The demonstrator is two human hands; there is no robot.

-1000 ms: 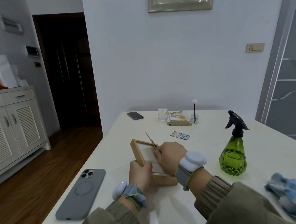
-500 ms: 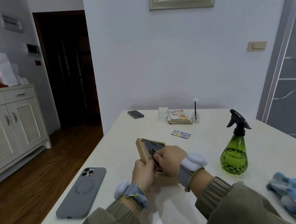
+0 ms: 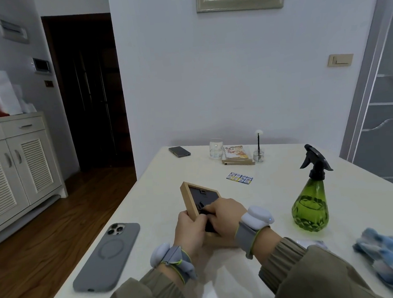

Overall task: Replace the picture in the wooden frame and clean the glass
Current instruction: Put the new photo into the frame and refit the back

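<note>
Both hands on wooden frame [image 3: 190,201], near middle of table [image 3: 160,174], dark back panel [image 3: 202,198] facing up.

Left hand [image 3: 192,230] grips frame's near-left edge, fingers curled around it. Right hand [image 3: 226,216] lies over back panel, fingers bent and pressing; exact pinch unclear. Green spray bottle [image 3: 311,208] stands to the right, blue cloth [image 3: 389,254] nearer, grey phone [image 3: 107,257] lies left.

— What differs from a second ago?
— The wooden frame [image 3: 193,202] has been turned over: its pale front then faced up, now the dark backing board does.
— And the hands?
— The right hand [image 3: 226,216] no longer lifts a thin sheet; its fingers [image 3: 210,210] press the backing.
</note>
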